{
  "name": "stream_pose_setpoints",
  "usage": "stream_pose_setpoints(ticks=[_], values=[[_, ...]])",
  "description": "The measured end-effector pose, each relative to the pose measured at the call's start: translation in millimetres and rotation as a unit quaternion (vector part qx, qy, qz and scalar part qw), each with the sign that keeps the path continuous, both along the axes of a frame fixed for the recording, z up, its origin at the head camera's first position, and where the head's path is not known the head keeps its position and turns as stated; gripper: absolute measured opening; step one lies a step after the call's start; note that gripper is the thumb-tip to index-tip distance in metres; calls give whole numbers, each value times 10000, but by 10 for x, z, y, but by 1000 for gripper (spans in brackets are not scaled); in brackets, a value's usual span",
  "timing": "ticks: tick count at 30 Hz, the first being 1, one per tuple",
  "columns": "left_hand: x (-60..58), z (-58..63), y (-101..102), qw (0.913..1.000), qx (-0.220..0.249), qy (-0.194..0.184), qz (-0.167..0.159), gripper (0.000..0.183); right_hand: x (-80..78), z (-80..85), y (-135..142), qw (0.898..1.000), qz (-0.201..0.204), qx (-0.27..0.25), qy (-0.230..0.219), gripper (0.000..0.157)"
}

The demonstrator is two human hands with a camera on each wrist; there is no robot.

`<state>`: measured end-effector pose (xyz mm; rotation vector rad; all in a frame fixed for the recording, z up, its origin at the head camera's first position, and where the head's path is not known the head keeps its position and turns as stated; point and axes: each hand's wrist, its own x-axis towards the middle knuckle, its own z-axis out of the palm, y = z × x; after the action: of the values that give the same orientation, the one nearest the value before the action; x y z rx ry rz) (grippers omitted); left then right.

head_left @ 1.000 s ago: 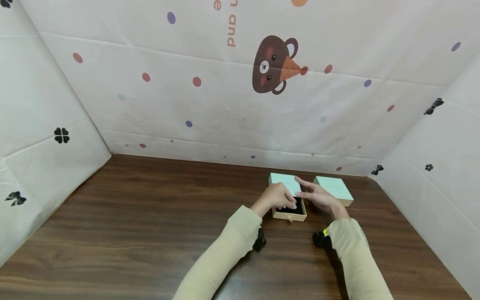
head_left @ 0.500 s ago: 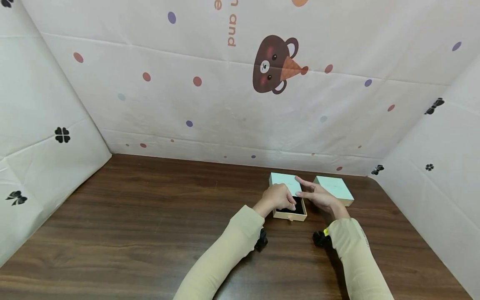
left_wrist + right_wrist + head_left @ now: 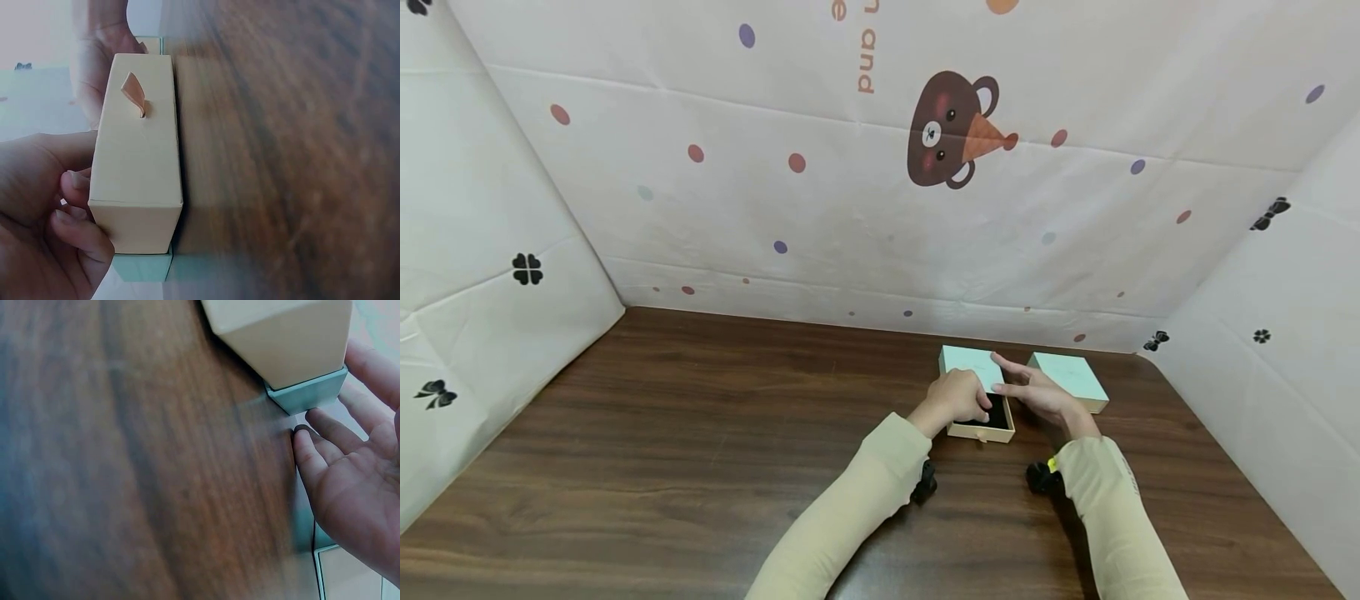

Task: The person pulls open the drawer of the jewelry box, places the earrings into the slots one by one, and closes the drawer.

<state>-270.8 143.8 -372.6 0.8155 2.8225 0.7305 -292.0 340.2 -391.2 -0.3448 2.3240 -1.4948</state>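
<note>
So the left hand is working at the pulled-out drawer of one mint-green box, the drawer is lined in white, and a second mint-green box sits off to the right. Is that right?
Not quite: the lining is black, as the head view shows. The left hand, the pulled-out drawer and the second mint-green box are as you say.

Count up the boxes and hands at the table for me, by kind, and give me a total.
Mint-green and cream square boxes: 2
Bare hands: 2
Total: 4
</note>
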Motion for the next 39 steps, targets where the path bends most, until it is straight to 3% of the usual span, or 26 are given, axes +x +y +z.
stream_pose_setpoints(ticks=[4,8,13,18,23,28,39], values=[[8,0,-17,9999,143,-60,-17,9,4,-1,-2,10000,-23,3,-5,71],[-10,-13,-52,9974,599,-380,-86,12,13,5,-8,10000,-26,-2,-37,72],[-36,-18,-132,9859,1449,-817,-153,14,20,10,-12,10000,-16,-17,-24,71],[-40,-27,-229,9747,2011,-959,-164,14,9,2,-1,10000,-5,-36,6,71],[-28,-26,-321,9700,2242,-929,-126,14,-5,-14,12,10000,30,-49,-10,72],[-2,-8,-396,9713,2242,-783,-98,14,-12,-26,16,9999,48,-110,-44,73],[62,-18,-481,9648,2455,-934,108,19,-4,9,-3,9999,43,-140,-63,76]])
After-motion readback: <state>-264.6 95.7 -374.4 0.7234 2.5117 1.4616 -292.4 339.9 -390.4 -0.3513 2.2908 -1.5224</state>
